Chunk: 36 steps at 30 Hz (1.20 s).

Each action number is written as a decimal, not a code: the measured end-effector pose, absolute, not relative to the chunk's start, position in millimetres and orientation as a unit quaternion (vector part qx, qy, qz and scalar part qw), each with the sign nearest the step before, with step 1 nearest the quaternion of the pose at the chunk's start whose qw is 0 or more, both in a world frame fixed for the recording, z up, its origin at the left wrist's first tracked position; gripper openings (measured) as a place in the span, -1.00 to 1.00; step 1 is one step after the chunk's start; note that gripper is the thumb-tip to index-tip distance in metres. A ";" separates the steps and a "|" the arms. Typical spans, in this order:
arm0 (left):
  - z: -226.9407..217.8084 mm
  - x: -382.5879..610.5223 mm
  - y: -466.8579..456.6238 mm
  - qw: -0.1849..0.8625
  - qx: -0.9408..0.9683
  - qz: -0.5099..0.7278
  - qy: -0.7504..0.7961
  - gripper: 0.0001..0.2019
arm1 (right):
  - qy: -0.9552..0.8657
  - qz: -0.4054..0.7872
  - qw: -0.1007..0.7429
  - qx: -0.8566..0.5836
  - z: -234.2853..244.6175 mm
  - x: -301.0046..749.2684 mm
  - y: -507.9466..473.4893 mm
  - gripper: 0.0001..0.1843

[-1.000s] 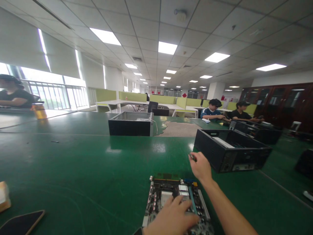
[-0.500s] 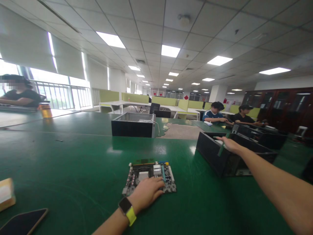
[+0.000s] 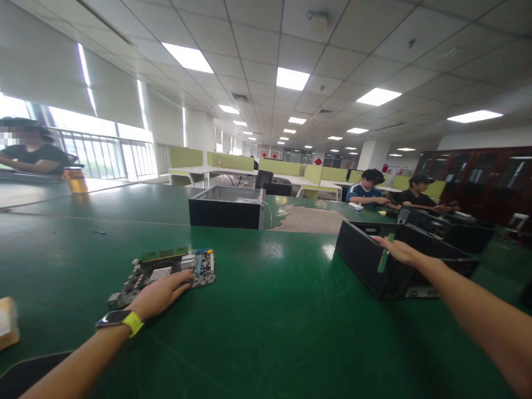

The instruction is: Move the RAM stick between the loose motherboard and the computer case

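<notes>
My left hand [image 3: 160, 291], with a watch on its wrist, bears on the near side of a motherboard [image 3: 203, 271] lying on the green tabletop. Its fingers curl over the board and the thumb is by the near edge. A green memory module [image 3: 166, 254] stands along the board's far side. My right hand [image 3: 398, 250] is stretched out to the right, with a second green memory stick [image 3: 383, 256] pinched upright in its fingers. That hand is at the wall of an open black computer case [image 3: 357, 257]; whether it also touches the case I cannot tell.
Another open computer case [image 3: 224, 213] sits further back in the middle, and a third black case [image 3: 446, 227] is behind the right one. A dark flat object [image 3: 29, 371] and a tan block [image 3: 6, 324] are at lower left. People sit at left and far right.
My left hand has slid the motherboard leftward across the table. My right hand stays near the black case with the memory stick, which now hangs slightly lower.
</notes>
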<state>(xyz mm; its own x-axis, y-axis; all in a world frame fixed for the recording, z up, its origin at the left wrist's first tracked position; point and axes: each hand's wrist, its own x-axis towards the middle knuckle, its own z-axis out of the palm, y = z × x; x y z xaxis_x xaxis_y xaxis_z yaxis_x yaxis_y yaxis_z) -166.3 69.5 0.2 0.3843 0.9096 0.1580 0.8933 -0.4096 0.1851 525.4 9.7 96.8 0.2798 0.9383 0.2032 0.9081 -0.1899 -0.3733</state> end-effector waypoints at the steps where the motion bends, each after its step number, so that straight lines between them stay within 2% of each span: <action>1: 0.8 -169.0 68.9 0.040 0.829 0.122 0.544 -0.50 | -0.602 0.054 0.214 -0.768 98.1 525.4 10.2 -0.45; 7: -1.7 -170.3 72.1 0.048 0.833 0.142 0.532 -0.48 | -0.546 0.050 0.223 -0.806 103.6 513.5 2.6 -0.49; 13: -6.0 -173.4 82.3 0.065 0.835 0.132 0.530 -0.52 | -0.516 0.031 0.201 -0.832 109.3 481.4 -17.2 -0.38; 18: -1.2 -152.4 82.5 -0.021 0.829 0.174 0.531 -0.50 | -0.534 0.023 0.190 -0.824 110.3 426.9 -44.9 -0.39; 22: 24.6 -96.4 66.3 -0.046 0.846 0.203 0.491 -0.53 | -0.560 0.009 0.185 -0.808 110.8 363.0 -72.9 -0.49; 30: 108.4 37.9 1.6 0.033 0.917 0.285 0.278 -0.59 | -0.606 0.023 0.223 -0.764 97.6 212.6 -134.1 -0.53; 33: 131.4 53.6 -25.4 0.123 0.955 0.208 0.172 -0.60 | -0.674 0.098 0.229 -0.695 80.0 162.0 -146.1 -0.39; 36: 141.0 47.2 -43.5 0.176 0.968 0.098 0.148 -0.58 | -0.718 0.167 0.233 -0.635 72.3 130.3 -156.3 -0.30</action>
